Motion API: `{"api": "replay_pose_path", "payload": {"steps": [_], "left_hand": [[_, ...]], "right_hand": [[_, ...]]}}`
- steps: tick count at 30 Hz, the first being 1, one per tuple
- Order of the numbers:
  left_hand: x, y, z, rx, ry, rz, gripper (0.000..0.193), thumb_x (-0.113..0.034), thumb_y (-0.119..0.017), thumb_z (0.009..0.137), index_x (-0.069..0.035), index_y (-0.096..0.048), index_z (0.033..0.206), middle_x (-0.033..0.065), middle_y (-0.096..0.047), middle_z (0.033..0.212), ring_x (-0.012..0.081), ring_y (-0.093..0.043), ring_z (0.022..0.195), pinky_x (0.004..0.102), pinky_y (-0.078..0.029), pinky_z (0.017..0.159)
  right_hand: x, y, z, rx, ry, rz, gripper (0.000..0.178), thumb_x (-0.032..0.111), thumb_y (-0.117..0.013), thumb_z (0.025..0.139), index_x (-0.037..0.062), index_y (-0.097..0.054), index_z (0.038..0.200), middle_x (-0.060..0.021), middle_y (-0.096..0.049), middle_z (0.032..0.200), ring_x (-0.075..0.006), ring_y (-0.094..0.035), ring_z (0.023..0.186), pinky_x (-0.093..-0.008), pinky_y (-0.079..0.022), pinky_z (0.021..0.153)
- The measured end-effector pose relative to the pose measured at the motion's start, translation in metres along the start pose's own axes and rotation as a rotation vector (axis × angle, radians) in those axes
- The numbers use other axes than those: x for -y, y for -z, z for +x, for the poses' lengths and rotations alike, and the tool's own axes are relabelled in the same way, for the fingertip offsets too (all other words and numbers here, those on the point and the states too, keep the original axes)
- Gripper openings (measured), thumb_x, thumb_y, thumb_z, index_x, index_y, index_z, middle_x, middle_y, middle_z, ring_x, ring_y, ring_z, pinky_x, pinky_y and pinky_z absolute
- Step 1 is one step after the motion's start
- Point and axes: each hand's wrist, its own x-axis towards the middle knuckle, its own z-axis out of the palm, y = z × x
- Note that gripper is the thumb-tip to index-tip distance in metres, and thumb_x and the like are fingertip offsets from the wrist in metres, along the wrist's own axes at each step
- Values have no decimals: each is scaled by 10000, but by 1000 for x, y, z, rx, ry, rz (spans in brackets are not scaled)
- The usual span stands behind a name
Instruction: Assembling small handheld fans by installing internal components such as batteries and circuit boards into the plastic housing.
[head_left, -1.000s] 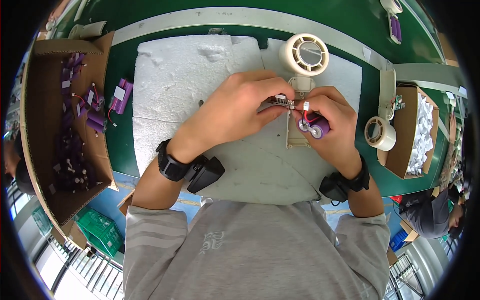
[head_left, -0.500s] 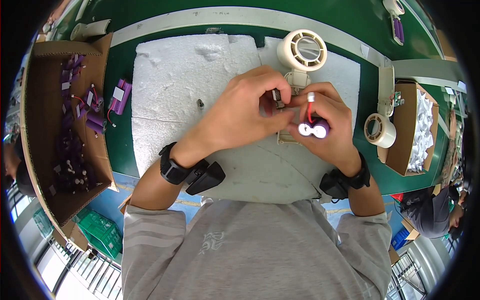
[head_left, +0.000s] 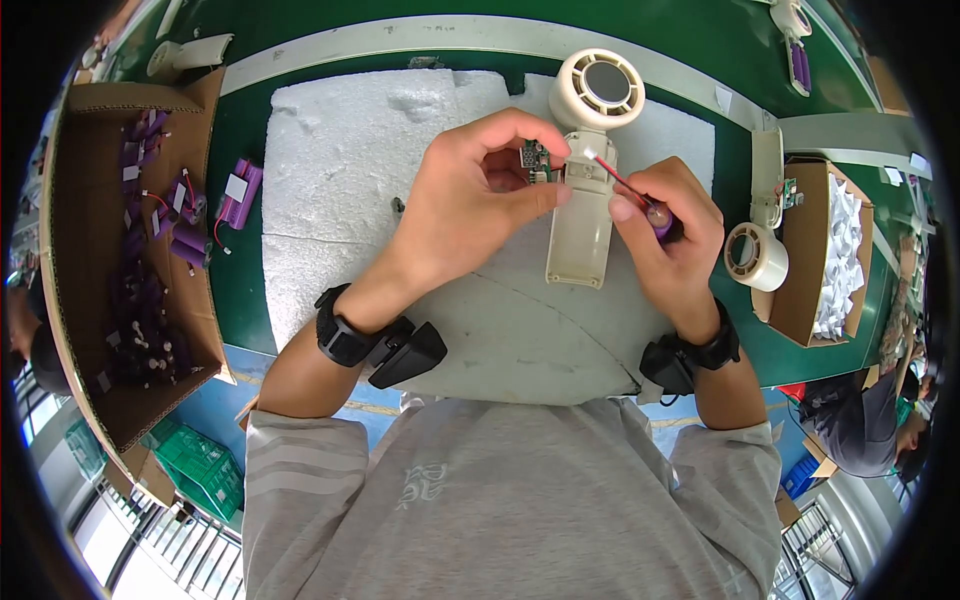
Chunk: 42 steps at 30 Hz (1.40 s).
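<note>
My left hand is closed on a small green circuit board, pinched between thumb and fingers at the left side of a cream handheld fan. The fan's round head points away from me, and its open handle shell lies toward me on the foam. My right hand grips a purple battery pack, mostly hidden by the fingers. From the pack a red and black lead rises to a white plug, which sits over the fan's neck, near the board.
White foam sheet covers the bench before me. At left stands a cardboard box of purple battery packs, with another pack beside it. On the right are a second fan and a box of white pieces. A person works farther right.
The battery pack has tilted and moved right, its white ends turned from view. Its plug has swung left over the fan's neck. My left hand has shifted left, showing the board and handle shell.
</note>
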Motion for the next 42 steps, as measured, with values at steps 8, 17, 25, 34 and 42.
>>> {"api": "replay_pose_path", "payload": {"steps": [8,17,25,34,42], "left_hand": [[1,3,-2,43,-18,89,189,22,-727,805,-17,-630,962,4,-623,816,39,-549,706,205,-482,629],[1,3,0,151,-64,70,183,35,-688,811,-20,-604,964,6,-615,877,61,-544,741,223,-495,684],[4,0,1,128,-48,96,194,58,-667,801,-26,-582,953,-4,-593,884,65,-533,762,229,-493,710],[-2,5,1,224,41,43,294,108,-671,816,-46,-544,1031,29,-626,1002,108,-596,965,267,-515,862],[-3,11,3,224,94,-137,254,104,-663,810,-23,-573,1010,21,-625,974,112,-620,944,260,-526,851]], "right_hand": [[12,4,-1,81,-67,-83,110,80,-706,842,-21,-701,882,-61,-548,760,-93,-442,585,-225,-331,512],[8,-1,0,120,-6,-128,102,80,-707,843,-4,-700,899,-69,-536,796,-106,-462,605,-234,-339,515],[10,-9,2,31,-127,-147,132,104,-738,827,20,-719,928,-50,-534,798,-118,-484,623,-236,-360,531],[8,-2,1,93,-74,-103,142,106,-763,801,49,-733,927,-47,-538,797,-103,-481,619,-236,-359,531],[10,-4,2,139,-70,-131,127,95,-762,798,46,-731,911,-43,-525,801,-98,-468,607,-232,-349,524]]}}
